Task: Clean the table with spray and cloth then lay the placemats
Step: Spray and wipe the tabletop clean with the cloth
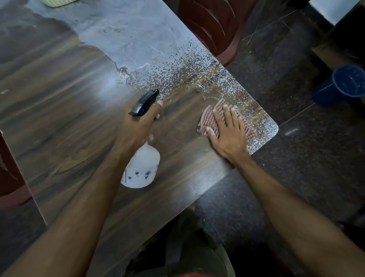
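One translucent white plastic spray bottle with a black trigger head (142,150), one red-and-white checked cloth (227,118) and two hands are at work on the dark wood-grain bench (59,98). The left hand (138,126) is clamped round the neck of the spray bottle, forefinger stretched forward by the trigger, with the bottle's round body hanging below the wrist, over the near middle of the bench; whether its base touches the surface cannot be told. The right hand (225,134) lies flat with fingers spread, pressing the cloth onto the bench close to the rounded right corner. The two hands are apart, with a strip of bare wood between them.

Fine spray droplets speckle the bench from the cloth to the far right edge, and a wet pale sheen covers the far part. A sliver of one pale green placemat (59,2) shows at the far edge of view. The left half of the bench lies open.

Past the far right edge stands one dark red plastic chair (213,25), and a second red chair (9,178) sits off the left edge. One blue plastic bucket (339,85) stands on the dark speckled floor (296,168) at right, well apart from the bench.
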`<action>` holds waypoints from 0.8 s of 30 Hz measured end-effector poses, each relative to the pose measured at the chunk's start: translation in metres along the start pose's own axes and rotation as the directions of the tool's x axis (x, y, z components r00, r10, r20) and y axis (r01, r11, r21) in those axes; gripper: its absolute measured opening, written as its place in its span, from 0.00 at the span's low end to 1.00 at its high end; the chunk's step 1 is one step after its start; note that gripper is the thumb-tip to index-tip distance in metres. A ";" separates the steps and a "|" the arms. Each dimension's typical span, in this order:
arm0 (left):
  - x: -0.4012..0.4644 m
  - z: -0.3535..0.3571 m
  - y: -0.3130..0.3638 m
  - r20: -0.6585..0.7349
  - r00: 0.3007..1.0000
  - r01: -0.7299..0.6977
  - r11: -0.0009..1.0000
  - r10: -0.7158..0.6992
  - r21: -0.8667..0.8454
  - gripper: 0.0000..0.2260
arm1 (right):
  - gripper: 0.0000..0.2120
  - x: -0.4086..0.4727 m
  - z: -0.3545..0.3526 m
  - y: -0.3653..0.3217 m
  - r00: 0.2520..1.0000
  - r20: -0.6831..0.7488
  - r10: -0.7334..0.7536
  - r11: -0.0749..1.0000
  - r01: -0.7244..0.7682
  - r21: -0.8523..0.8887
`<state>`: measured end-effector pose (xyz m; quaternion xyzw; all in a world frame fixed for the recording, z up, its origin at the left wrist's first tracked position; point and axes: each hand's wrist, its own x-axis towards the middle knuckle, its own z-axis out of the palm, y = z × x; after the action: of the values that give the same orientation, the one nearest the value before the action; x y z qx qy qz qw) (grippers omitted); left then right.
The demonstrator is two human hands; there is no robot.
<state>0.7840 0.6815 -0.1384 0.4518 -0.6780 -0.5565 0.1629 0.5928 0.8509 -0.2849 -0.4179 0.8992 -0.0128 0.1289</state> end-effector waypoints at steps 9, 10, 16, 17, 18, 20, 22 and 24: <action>-0.003 0.028 0.002 -0.008 1.000 -0.024 0.999 0.024 -0.024 0.11 | 0.32 -0.063 0.023 -0.009 0.980 0.050 -0.193 0.981 0.193 -0.001; -0.002 0.028 0.002 -0.008 1.000 -0.025 0.999 0.025 -0.024 0.09 | 0.32 -0.060 0.022 0.003 0.984 0.069 -0.166 0.986 0.167 -0.007; 0.000 0.026 0.000 -0.023 0.999 -0.027 0.999 0.028 0.029 0.15 | 0.34 -0.006 -0.004 0.070 0.986 -0.019 0.168 0.985 -0.167 0.032; 0.000 0.028 0.000 -0.034 0.999 -0.024 0.999 0.025 0.028 0.13 | 0.34 0.004 -0.007 0.072 0.978 -0.034 0.205 0.978 -0.203 0.052; 0.000 0.029 0.000 -0.043 0.999 -0.023 0.999 0.024 0.022 0.12 | 0.35 0.012 -0.008 0.070 0.973 -0.046 0.228 0.972 -0.225 0.063; 0.002 0.032 0.002 -0.049 0.998 -0.039 0.999 0.040 0.024 0.13 | 0.34 0.014 -0.007 0.057 0.980 -0.031 0.197 0.979 -0.196 0.055; 0.005 0.036 0.007 -0.056 0.997 -0.051 0.998 0.052 0.022 0.16 | 0.33 -0.007 0.000 0.044 0.997 -0.006 0.072 0.997 -0.072 0.033; 0.007 0.038 0.013 -0.059 0.996 -0.065 0.998 0.066 0.018 0.16 | 0.32 -0.036 0.006 0.040 1.000 0.012 -0.029 0.999 0.029 0.025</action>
<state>0.7467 0.6987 -0.1413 0.4470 -0.6919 -0.5315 0.1976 0.5870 0.9049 -0.2882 -0.4295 0.8920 -0.0232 0.1392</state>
